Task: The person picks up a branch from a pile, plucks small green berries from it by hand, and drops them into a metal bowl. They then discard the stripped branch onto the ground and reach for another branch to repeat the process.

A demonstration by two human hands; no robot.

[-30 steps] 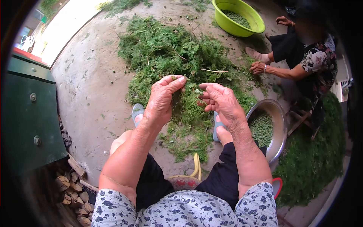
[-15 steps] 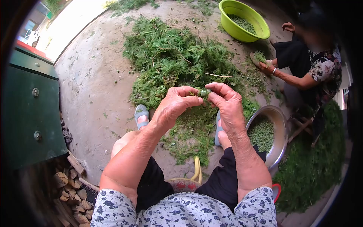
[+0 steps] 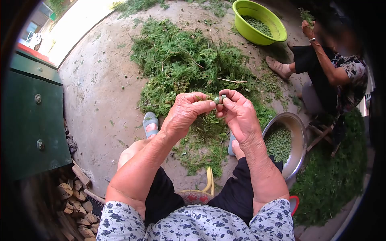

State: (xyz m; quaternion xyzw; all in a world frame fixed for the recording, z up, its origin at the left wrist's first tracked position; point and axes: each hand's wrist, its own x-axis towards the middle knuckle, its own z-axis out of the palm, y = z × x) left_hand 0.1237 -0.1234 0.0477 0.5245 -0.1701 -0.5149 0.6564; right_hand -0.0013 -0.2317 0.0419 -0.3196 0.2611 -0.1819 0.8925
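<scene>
My left hand (image 3: 184, 113) pinches a green evergreen sprig (image 3: 210, 97) between thumb and fingers, with a small round green cone (image 3: 216, 100) showing at its tip. Close beside it, my right hand (image 3: 242, 117) is closed in a pinch on another small green cone (image 3: 224, 97). Both hands meet above a heap of cut evergreen branches (image 3: 177, 56) on the concrete floor. To the right of my right forearm stands a metal basin (image 3: 299, 150) holding many such green cones (image 3: 277, 144).
A lime-green tub (image 3: 261, 38) with more cones stands at the far right. Beside it sits another person (image 3: 341, 76), one hand raised with a sprig (image 3: 306, 16). Stripped greenery (image 3: 329, 188) lies at right. A green cabinet (image 3: 36, 116) and split firewood (image 3: 76, 201) line the left.
My right fingers have shifted slightly and now a cone shows between them, apart from the sprig. The other person has raised a hand with a sprig from near their foot.
</scene>
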